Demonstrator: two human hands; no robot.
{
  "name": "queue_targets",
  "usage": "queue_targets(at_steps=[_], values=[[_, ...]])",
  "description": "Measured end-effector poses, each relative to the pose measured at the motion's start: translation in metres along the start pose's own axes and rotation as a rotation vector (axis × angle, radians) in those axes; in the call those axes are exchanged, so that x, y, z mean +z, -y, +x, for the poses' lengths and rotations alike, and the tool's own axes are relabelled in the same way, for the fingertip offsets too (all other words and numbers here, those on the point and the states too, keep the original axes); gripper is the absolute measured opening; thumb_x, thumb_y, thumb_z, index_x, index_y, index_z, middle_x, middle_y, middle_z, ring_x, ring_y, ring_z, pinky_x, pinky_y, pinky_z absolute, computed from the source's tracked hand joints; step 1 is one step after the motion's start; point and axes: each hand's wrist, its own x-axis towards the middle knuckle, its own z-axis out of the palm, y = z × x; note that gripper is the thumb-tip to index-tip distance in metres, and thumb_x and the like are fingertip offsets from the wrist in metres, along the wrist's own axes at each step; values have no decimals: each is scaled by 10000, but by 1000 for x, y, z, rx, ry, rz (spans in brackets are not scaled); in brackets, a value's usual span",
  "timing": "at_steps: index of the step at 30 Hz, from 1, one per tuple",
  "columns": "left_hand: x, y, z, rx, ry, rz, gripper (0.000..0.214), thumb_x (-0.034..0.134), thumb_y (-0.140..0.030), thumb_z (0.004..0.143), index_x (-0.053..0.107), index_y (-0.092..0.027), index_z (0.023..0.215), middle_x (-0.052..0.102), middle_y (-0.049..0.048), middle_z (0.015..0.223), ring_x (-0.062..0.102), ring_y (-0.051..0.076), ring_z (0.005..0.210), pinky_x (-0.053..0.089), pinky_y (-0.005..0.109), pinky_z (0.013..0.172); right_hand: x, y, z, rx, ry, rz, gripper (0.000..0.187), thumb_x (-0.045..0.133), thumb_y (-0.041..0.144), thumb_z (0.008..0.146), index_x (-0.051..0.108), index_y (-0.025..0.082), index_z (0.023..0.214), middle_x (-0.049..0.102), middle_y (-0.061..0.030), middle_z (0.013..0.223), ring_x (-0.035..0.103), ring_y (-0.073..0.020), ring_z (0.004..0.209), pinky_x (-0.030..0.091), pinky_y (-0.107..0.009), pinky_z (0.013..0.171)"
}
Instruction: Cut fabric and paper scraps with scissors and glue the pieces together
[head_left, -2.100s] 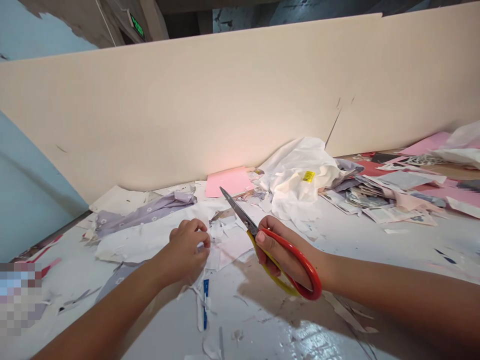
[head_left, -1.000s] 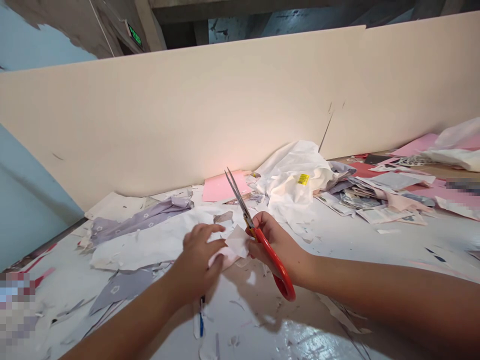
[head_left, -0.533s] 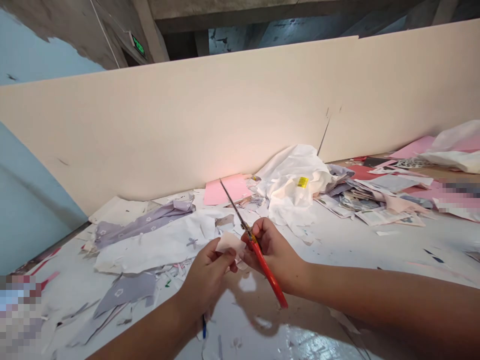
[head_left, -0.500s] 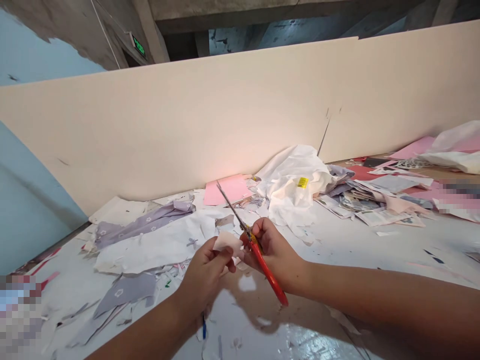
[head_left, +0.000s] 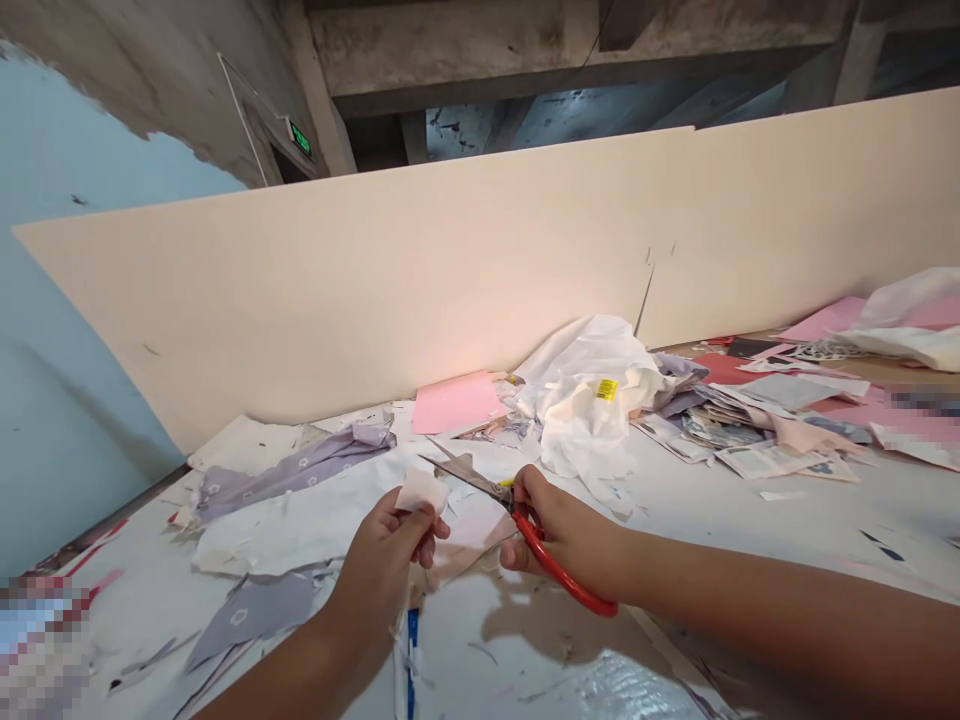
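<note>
My left hand [head_left: 397, 540] pinches a small pale pink piece of fabric or paper [head_left: 421, 491] between thumb and fingers; which material it is I cannot tell. To its right, my right hand [head_left: 555, 525] is closed around red-handled scissors [head_left: 559, 570]. The blades point left, slightly parted, with their tips above and just beyond the small piece, apparently apart from it. Below the hands lies a pale pinkish piece [head_left: 469, 545] on the white table [head_left: 540, 640].
Grey-purple patterned fabric [head_left: 300, 460] and white scraps cover the left side. At the back are a pink sheet [head_left: 457, 402] and a crumpled white cloth [head_left: 585, 400] with a yellow label. Stacked pieces [head_left: 720, 425] lie right. A cream board [head_left: 375, 290] closes off the rear.
My hands have moved apart, the left with the small piece going left. The scissors have swung from steep to flatter, and their blades have parted. The view has tilted slightly upward.
</note>
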Motion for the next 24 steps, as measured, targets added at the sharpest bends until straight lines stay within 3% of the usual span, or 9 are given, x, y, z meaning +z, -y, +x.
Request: queue_targets(at_steps=[7, 13, 24], values=[[6, 2, -7, 25, -8, -2, 205, 542, -365, 757, 497, -172, 705, 581, -30, 601, 404, 59, 448, 340, 198, 484, 1, -5, 1, -39, -18, -156, 451, 615, 549, 653, 331, 223, 782, 485, 28, 678, 394, -123, 574, 307, -238, 505], [16, -3, -16, 59, -97, 7, 205, 555, -359, 735, 495, -167, 692, 568, -27, 571, 389, 56, 421, 316, 189, 448, 2, 2, 0, -34, 14, -137, 405, 580, 516, 699, 310, 220, 764, 539, 21, 680, 414, -119, 574, 312, -232, 517], [17, -2, -16, 65, -119, -16, 201, 577, -362, 706, 509, -174, 691, 565, -30, 555, 388, 60, 411, 330, 194, 447, 2, -2, 3, -34, 64, -93, 403, 585, 491, 702, 283, 227, 742, 532, 59, 623, 421, -106, 539, 327, -217, 481]])
